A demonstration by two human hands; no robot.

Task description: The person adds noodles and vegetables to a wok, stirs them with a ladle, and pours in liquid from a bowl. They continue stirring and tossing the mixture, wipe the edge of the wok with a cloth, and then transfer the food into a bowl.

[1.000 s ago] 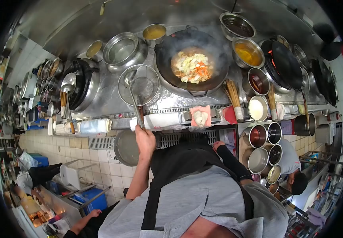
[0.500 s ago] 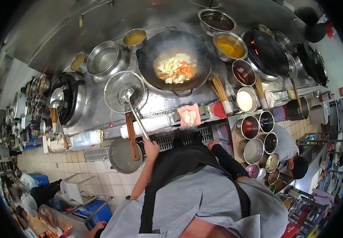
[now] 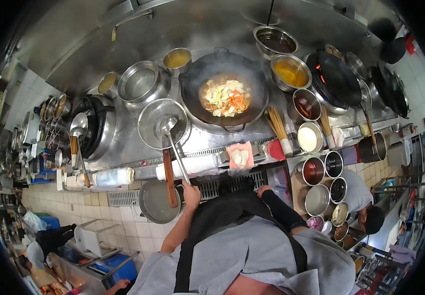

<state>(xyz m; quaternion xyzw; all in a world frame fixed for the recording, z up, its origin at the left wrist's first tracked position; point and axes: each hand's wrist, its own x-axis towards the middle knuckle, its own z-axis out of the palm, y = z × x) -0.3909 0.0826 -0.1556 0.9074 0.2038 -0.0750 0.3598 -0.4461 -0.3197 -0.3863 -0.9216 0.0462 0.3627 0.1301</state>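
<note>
A steel ladle (image 3: 169, 126) rests its bowl in a round wire strainer (image 3: 154, 123), whose wooden handle (image 3: 168, 178) points toward me. My left hand (image 3: 191, 195) is closed round the end of the ladle's handle. A large black wok (image 3: 196, 101) holds steaming food (image 3: 226, 98), pale sliced vegetables with orange shreds. My right hand (image 3: 264, 190) is by the counter's front edge at my apron, small in view; its fingers are too unclear to read. Between the hands, a white item (image 3: 239, 158) lies on a pink cloth (image 3: 238, 149).
Bowls of yellow liquid (image 3: 291, 73) and dark liquid (image 3: 275, 40) stand right of the wok. Bamboo brushes (image 3: 277, 129) lean at the counter edge. A pan (image 3: 159, 200) hangs low at left. A co-worker (image 3: 361, 200) bends at the right, beyond several seasoning pots (image 3: 313, 170).
The whole view has shifted, so the counter appears slightly lower and further right. My left hand still holds the ladle, which rests in the strainer as before.
</note>
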